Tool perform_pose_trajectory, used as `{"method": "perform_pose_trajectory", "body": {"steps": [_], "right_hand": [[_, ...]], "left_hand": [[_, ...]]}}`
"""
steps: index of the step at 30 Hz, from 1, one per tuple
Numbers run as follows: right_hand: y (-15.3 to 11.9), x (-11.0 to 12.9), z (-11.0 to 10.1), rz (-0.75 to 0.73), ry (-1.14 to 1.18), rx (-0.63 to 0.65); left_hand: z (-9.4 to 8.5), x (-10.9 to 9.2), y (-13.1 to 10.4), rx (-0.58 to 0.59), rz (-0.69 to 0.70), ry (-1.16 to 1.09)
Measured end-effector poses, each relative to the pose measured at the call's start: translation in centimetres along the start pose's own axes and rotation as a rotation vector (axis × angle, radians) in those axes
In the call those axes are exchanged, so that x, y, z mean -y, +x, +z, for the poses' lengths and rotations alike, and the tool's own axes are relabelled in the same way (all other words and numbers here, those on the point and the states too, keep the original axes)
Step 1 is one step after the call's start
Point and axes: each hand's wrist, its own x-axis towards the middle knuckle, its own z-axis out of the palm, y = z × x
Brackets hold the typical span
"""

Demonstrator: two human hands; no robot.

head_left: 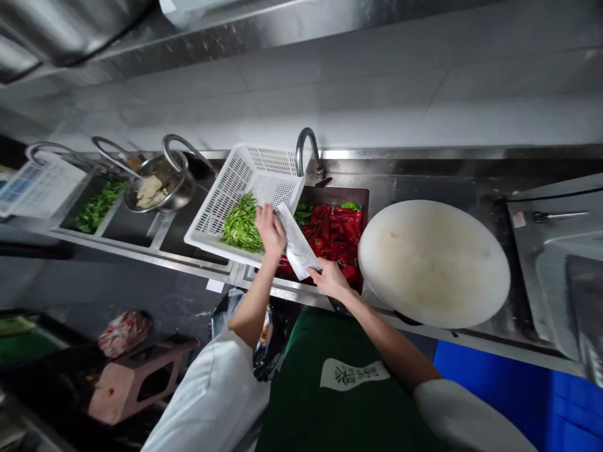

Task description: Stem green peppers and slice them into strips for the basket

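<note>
My right hand is closed on the near end of a cleaver, whose broad pale blade slants up and to the left. The blade lies over the gap between a white plastic basket and a sink of red peppers. My left hand is beside the blade's far end, fingers stretched out, above the basket's right side. Cut green vegetables are heaped in the basket just left of that hand. Whether the fingers touch the blade cannot be made out.
A round white chopping board lies to the right on the steel counter. A curved tap rises behind the peppers. Further left are a metal bowl with pale pieces and a sink of leafy greens. A pink stool stands below.
</note>
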Motion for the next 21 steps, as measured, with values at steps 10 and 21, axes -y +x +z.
{"method": "perform_pose_trajectory", "body": {"steps": [10,21], "right_hand": [[-9.4,-7.1,-8.4,0.178,-0.782,-0.697],[-14.3,-22.9,-15.0,0.488,-0.81,-0.849]], "left_hand": [[-5.1,6.2,-8.7,0.148,0.344,-0.194],[16.9,12.4,-11.2,0.541,-0.659,0.222]]}}
